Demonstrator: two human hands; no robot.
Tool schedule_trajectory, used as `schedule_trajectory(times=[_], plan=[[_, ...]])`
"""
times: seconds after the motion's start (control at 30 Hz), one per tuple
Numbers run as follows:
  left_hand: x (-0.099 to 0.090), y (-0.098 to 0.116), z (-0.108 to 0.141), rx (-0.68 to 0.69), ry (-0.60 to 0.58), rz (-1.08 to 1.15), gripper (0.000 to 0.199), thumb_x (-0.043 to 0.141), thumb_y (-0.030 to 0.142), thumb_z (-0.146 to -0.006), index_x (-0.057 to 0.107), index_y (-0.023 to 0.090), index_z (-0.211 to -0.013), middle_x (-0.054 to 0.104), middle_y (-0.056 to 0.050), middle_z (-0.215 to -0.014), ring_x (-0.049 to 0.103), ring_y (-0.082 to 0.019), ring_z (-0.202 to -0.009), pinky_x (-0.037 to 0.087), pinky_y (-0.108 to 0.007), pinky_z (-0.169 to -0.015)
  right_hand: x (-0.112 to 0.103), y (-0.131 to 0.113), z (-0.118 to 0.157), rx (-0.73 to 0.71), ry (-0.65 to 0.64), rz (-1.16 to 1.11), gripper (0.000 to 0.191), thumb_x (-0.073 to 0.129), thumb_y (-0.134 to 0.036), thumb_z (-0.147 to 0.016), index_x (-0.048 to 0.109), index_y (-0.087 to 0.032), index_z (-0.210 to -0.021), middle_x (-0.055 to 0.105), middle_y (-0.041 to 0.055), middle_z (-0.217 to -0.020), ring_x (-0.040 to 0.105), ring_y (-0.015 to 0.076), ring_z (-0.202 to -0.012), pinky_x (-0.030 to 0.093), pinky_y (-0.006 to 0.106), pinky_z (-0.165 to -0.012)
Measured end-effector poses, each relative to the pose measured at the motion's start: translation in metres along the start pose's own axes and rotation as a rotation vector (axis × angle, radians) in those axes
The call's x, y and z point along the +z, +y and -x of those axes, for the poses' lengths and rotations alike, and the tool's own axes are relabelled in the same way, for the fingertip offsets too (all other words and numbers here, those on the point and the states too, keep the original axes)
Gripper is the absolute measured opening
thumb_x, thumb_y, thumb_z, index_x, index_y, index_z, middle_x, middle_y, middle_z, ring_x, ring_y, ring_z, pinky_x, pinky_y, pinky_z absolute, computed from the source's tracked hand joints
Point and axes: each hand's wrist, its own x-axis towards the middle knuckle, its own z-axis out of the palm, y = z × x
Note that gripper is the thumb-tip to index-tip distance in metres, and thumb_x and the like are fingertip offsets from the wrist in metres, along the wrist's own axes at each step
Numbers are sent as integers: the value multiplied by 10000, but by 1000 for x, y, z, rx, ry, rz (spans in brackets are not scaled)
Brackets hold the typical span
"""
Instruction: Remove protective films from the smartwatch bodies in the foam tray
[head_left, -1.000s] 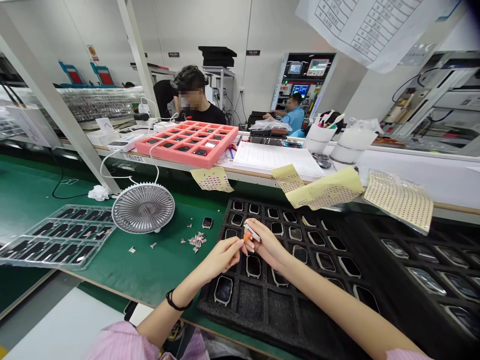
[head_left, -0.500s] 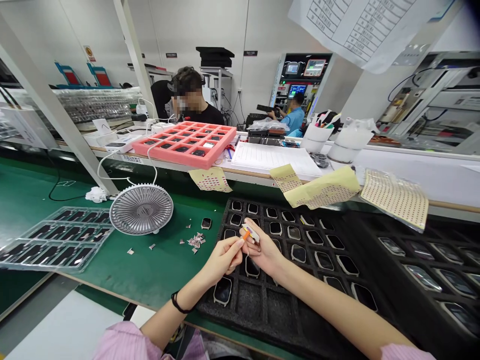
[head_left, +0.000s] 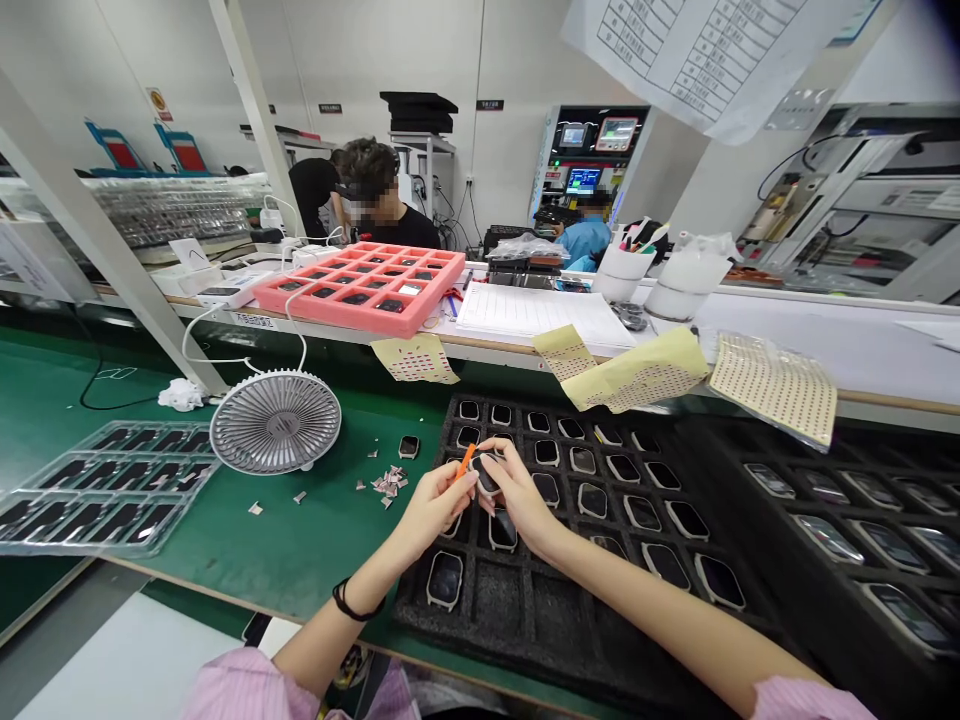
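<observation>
My left hand [head_left: 426,518] is closed on a slim orange stick-like tool [head_left: 466,460], which now points upward. My right hand [head_left: 529,510] grips a smartwatch [head_left: 487,480] with a pale frame, its thumb lying over the dark face. Both hands meet over the black foam tray [head_left: 498,598], and the tool is close beside the watch's edge; whether they touch I cannot tell. Rows of smartwatches sit in the tray's pockets, among them one watch [head_left: 445,580] at the near left corner.
Left of the tray are a pile of small metallic pieces [head_left: 390,484], a lone watch [head_left: 409,446], a grey fan [head_left: 276,420] and a clear plastic tray [head_left: 161,535] of black parts. A shelf behind bears a pink foam tray [head_left: 341,316]. More watches fill another dark tray [head_left: 780,540] at right.
The watch has been turned over, so its dark face shows. The orange tool has swung from the watch's pale side to point upward. The view has shifted slightly.
</observation>
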Motion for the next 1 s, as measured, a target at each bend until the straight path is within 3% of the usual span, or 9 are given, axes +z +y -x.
schedule_trajectory(times=[0.13, 0.23, 0.4, 0.53, 0.6, 0.7, 0.8, 1.0], plan=[[-26, -6, 3, -21, 108, -71, 446, 565, 600, -705, 377, 196, -685, 263, 107, -460, 161, -18, -350, 128, -154, -348, -32, 2, -10, -121, 123, 363, 297, 423, -510, -854, 407, -239, -976, 433, -43, -680, 409, 91, -484, 336, 231, -459], [-53, -12, 4, 57, 229, -332, 458, 533, 595, -726, 369, 176, -636, 273, 78, -515, 222, -31, -435, 164, -165, -426, -53, 9, -17, -142, 155, 735, 269, 368, -452, -885, 458, -219, -984, 517, 11, -791, 506, 149, -673, 420, 307, -646], [-81, -27, 4, 45, 279, -608, 475, 434, 613, -780, 467, 156, -655, 331, 45, -559, 281, -69, -520, 191, -196, -508, -55, 20, -13, -160, 51, 898, 157, 430, -289, -853, 534, -190, -916, 575, 71, -917, 531, 220, -924, 389, 410, -899], [-94, -36, 6, -4, 279, -752, 475, 381, 614, -793, 467, 168, -654, 368, 32, -563, 327, -93, -531, 201, -209, -534, -74, 3, 5, -271, 79, 1164, 176, 437, -261, -867, 549, -179, -976, 541, 99, -1011, 505, 229, -997, 391, 398, -927], [-100, -38, 8, -42, 264, -826, 456, 356, 591, -812, 487, 177, -675, 419, 19, -567, 379, -116, -537, 219, -217, -550, -97, -11, 18, -223, 167, 1395, 162, 408, -239, -884, 543, -158, -925, 535, 105, -971, 521, 229, -927, 416, 389, -873], [-107, -40, 10, -97, 258, -940, 404, 334, 533, -847, 479, 192, -687, 466, 9, -563, 436, -148, -539, 248, -230, -578, -133, -24, 37, 27, 274, 1725, 143, 460, -250, -866, 540, -140, -822, 537, 113, -890, 534, 273, -875, 425, 402, -795], [-106, -40, 10, -113, 285, -1007, 349, 343, 491, -864, 424, 205, -680, 444, 20, -536, 452, -165, -527, 258, -232, -586, -150, -25, 49, 193, 314, 1761, 185, 477, -304, -872, 544, -132, -857, 561, 123, -911, 556, 284, -892, 428, 389, -783], [-92, -35, 9, -31, 274, -974, 344, 356, 494, -863, 449, 201, -709, 483, 18, -576, 489, -156, -544, 251, -218, -547, -139, -18, 45, 185, 163, 1495, 254, 462, -386, -872, 540, -174, -756, 580, 95, -903, 570, 234, -930, 427, 330, -853]])
